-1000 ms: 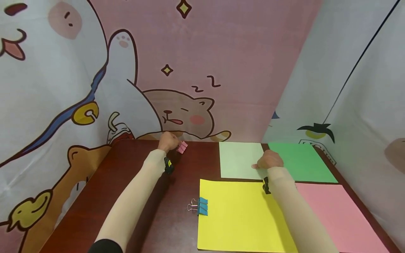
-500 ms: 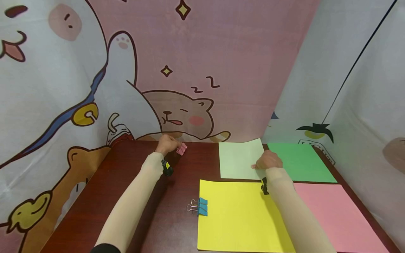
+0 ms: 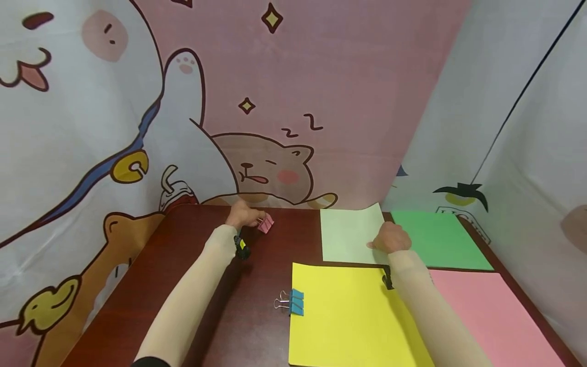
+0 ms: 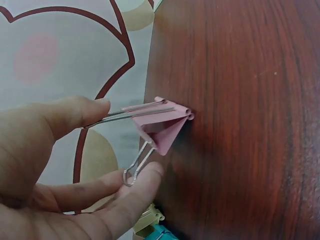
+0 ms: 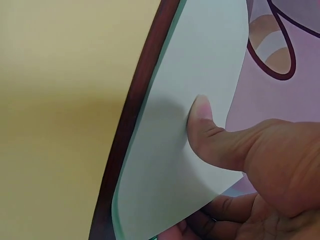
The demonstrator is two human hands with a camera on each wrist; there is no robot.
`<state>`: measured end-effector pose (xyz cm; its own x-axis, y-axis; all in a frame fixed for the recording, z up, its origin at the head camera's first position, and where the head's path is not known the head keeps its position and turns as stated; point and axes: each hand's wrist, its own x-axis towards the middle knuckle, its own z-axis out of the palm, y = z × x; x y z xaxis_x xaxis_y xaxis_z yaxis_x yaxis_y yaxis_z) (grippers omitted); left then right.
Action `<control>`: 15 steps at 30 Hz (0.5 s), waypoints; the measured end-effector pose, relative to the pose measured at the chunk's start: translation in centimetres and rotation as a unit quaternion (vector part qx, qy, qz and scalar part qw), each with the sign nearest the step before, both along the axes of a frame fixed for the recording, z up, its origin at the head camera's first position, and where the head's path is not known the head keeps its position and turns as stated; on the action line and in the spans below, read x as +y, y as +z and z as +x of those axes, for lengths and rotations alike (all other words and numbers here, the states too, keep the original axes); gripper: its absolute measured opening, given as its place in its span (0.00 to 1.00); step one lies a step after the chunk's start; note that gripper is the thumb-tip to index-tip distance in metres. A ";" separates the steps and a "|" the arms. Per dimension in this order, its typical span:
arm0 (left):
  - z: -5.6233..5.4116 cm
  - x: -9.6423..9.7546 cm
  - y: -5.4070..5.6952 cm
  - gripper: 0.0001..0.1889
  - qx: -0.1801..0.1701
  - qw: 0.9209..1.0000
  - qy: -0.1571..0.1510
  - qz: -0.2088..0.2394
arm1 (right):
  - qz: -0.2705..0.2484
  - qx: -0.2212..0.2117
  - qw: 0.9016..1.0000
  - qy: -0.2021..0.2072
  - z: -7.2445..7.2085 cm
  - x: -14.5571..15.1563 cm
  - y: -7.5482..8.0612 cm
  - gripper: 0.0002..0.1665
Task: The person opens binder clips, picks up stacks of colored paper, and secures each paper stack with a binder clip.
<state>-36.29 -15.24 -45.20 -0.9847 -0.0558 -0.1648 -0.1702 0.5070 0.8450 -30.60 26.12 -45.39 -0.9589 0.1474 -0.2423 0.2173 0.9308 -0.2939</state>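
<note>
In the left wrist view my left hand (image 3: pixel 243 214) pinches a pink binder clip (image 4: pixel 167 125) by its two wire handles, thumb on one and fingers on the other. The clip's mouth looks parted, with nothing in it. It hangs near the table's far edge. Over on the right, my right hand (image 3: pixel 392 238) holds a pale green sheet of paper (image 3: pixel 350 234) by its right side. The thumb lies on top of the paper (image 5: pixel 165 150) and the other fingers are underneath. The sheet's far right corner bends upward.
Yellow paper (image 3: pixel 353 316) lies in front, with a blue binder clip (image 3: pixel 296 302) on its left edge. Green paper (image 3: pixel 442 239) and pink paper (image 3: pixel 495 311) lie at the right. Yellowish (image 4: pixel 148 218) and teal clips (image 4: pixel 161 232) show beside the left hand.
My left hand has turned and drawn slightly nearer with the pink binder clip. The pale green paper's far right corner has risen. The right hand has barely moved; the head view shifted a little.
</note>
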 end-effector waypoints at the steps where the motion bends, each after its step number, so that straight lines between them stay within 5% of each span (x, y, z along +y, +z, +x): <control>1: 0.1 0.0 0.1 0.34 -0.005 1.000 -0.004 0.005 | 0.001 -0.002 1.000 0.000 0.0 0.0 0.0 0.39; 7: 0.4 -0.2 0.2 0.31 -0.014 1.000 -0.011 0.014 | -0.005 -0.004 1.000 -0.004 0.3 0.4 -0.1 0.40; 12: 0.6 -0.4 -0.3 0.26 -0.014 0.999 0.003 0.051 | -0.036 0.021 0.999 -0.004 0.6 1.1 -0.3 0.20; 15: 0.8 -0.5 -0.6 0.23 -0.017 0.995 0.013 0.095 | -0.055 0.040 0.998 -0.002 0.8 1.7 -0.6 0.16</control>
